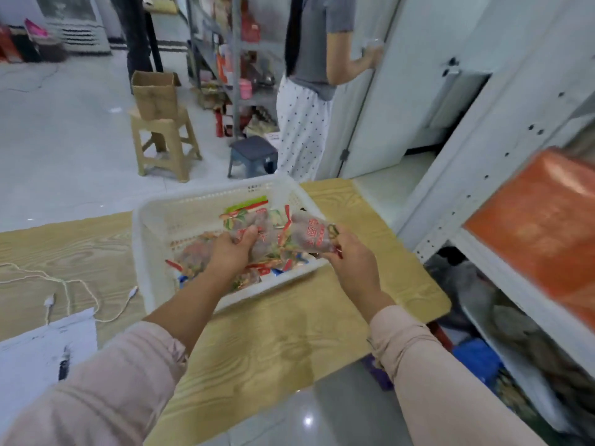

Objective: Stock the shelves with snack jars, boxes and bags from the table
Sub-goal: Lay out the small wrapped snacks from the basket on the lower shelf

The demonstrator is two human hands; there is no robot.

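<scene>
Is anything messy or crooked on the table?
Yes. The white basket sits askew to the table edge, with snack bags heaped loosely inside. A white cord also lies tangled on the table's left side. Nothing looks spilled or broken.

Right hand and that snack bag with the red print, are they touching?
Touching. The head view shows the right hand with its fingers pinching the lower end of the snack bag, held up over the white basket.
</scene>
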